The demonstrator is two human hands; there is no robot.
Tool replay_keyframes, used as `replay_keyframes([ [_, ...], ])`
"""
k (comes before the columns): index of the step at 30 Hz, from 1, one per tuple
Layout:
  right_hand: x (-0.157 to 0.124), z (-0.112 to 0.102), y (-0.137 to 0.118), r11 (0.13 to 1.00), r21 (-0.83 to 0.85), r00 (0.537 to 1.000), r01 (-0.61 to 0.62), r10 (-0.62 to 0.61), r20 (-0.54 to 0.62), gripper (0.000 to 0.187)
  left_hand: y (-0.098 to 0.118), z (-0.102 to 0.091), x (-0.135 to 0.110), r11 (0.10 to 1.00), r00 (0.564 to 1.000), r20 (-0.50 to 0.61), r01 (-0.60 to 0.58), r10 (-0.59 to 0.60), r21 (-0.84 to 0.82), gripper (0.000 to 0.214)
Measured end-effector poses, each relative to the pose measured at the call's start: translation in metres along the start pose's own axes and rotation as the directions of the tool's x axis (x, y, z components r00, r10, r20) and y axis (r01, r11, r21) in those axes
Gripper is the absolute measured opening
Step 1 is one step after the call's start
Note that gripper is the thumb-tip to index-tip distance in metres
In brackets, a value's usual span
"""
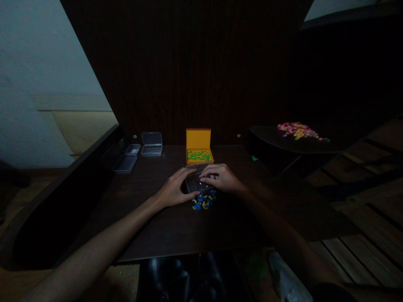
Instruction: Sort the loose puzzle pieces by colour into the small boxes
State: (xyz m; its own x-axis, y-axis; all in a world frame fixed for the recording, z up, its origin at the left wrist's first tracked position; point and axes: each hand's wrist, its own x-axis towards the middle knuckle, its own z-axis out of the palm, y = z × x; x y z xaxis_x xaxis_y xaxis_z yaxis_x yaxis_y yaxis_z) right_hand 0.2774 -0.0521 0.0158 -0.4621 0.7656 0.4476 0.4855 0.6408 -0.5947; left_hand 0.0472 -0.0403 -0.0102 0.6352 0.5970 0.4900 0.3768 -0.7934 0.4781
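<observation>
A clear shallow plastic box (192, 183) lies on the dark table in front of me. My left hand (174, 186) grips its left side, the fingers at the far edge and the thumb at the near edge. Over the box is my right hand (222, 178), its thumb and fingertips pinched together. A tiny white piece (200, 183) shows just under those fingertips; whether it is held I cannot tell. Close to the box's near edge, a small pile of blue, yellow and pale pieces (204, 200) is spread on the table.
Behind the box stands an opened yellow case (198, 138) with green pieces in it. Clear lidded boxes (151, 150) sit at the back left. Pink and yellow pieces (299, 131) are heaped on a side shelf (267, 136) to the right. A green scrap (255, 158) lies near the right edge.
</observation>
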Motion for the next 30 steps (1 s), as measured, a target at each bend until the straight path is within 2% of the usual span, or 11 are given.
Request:
replay_keyframes([
  [5, -0.0009, 0.0013, 0.0016, 0.997, -0.048, 0.998, 0.066, -0.067, -0.013, 0.016, 0.0007, 0.0001, -0.0003, 1.000, 1.000, -0.007, -0.005, 0.006, 0.010, 0.064],
  [11, -0.0016, 0.0043, 0.0037, 0.991, -0.127, 0.999, 0.046, -0.041, 0.035, 0.018, 0.0007, -0.0001, 0.0001, 1.000, 1.000, 0.000, -0.007, 0.007, -0.003, 0.064],
  [21, -0.0012, 0.0058, 0.0062, 0.986, -0.165, 0.998, 0.004, 0.008, 0.067, 0.016, 0.0021, -0.0009, 0.0001, 1.000, 1.000, 0.001, -0.001, 0.001, -0.014, 0.065],
  [30, -0.0019, 0.0054, 0.0055, 0.980, -0.199, 0.995, 0.014, 0.006, 0.099, 0.017, 0.0032, -0.0004, 0.0000, 1.000, 1.000, 0.015, 0.000, 0.000, -0.011, 0.065],
])
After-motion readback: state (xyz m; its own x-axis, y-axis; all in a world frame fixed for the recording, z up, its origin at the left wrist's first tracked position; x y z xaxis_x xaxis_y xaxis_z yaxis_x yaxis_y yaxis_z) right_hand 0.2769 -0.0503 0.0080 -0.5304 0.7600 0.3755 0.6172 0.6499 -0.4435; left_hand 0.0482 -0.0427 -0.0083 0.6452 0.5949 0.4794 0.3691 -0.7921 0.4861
